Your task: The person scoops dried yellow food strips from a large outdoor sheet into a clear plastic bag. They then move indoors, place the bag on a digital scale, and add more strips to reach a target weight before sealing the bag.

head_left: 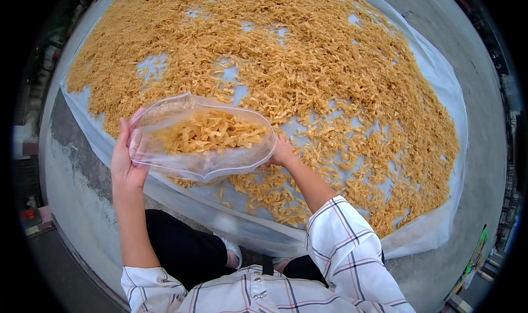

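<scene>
A clear plastic zip bag point(190, 167) is open at the top and holds golden, dried, strip-like pieces point(212, 130). My left hand point(130, 153) grips its left end, fingers seen through the plastic. At the bag's right end is my right hand point(278, 151), gripping it, with the fingertips hidden behind the plastic. Below and beyond the bag, many more of the same dried pieces point(352, 82) lie spread over a large white sheet point(418, 230).
Grey concrete point(470, 164) surrounds the sheet. My dark-trousered legs point(176, 236) and feet are at the sheet's near edge. A narrow, colourful object point(473, 255) lies at the lower right, near the rim of the rooftop-like surface.
</scene>
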A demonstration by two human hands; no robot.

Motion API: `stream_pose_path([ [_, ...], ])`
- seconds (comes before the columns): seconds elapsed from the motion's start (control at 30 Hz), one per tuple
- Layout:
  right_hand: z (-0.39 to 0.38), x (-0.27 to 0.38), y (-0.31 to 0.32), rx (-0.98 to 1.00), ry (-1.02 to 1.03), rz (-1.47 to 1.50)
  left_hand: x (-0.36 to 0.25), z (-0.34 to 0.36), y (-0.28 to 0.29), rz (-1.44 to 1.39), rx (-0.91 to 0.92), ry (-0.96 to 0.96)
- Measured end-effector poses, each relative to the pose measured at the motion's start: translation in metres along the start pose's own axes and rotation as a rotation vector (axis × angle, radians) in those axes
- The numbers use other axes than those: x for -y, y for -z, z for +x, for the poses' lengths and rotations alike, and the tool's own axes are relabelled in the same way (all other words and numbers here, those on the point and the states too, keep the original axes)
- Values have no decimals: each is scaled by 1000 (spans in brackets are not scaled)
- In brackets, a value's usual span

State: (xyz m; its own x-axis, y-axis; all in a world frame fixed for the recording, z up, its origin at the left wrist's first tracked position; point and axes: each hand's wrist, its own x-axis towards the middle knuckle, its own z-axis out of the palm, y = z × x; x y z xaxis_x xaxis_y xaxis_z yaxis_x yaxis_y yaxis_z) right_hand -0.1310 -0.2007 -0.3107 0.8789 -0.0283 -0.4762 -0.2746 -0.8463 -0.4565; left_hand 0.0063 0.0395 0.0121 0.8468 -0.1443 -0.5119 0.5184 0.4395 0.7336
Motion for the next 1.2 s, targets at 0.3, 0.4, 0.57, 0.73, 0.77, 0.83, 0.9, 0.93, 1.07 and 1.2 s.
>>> stream_pose_path([
  [0.3,-127,-14,-12,165,525,-463,8,16,7,49,101,-7],
  [0.4,-161,-94,-34,3,470,-249,5,16,2,72,64,-20],
  [0.57,-249,-129,-4,-177,13,184,11,29,12,148,83,-53],
  [0.73,-326,-161,-90,-645,-668,312,6,43,25,245,90,-50],
  [0.77,-342,-169,-101,-703,-809,168,5,48,31,250,124,-40],
  [0.83,-377,-194,-118,-715,-1137,210,-4,66,56,245,261,-10],
  [0.9,-396,-215,-121,-805,-1451,144,-1,61,49,218,235,-21],
  [0.93,-406,-225,-117,-824,-1476,195,13,42,18,197,109,-48],
  [1.07,-446,-265,-122,-737,-1788,427,-5,70,55,278,495,79],
  [1.2,-477,-269,-160,-816,-2115,1167,-4,64,49,225,363,104],
])
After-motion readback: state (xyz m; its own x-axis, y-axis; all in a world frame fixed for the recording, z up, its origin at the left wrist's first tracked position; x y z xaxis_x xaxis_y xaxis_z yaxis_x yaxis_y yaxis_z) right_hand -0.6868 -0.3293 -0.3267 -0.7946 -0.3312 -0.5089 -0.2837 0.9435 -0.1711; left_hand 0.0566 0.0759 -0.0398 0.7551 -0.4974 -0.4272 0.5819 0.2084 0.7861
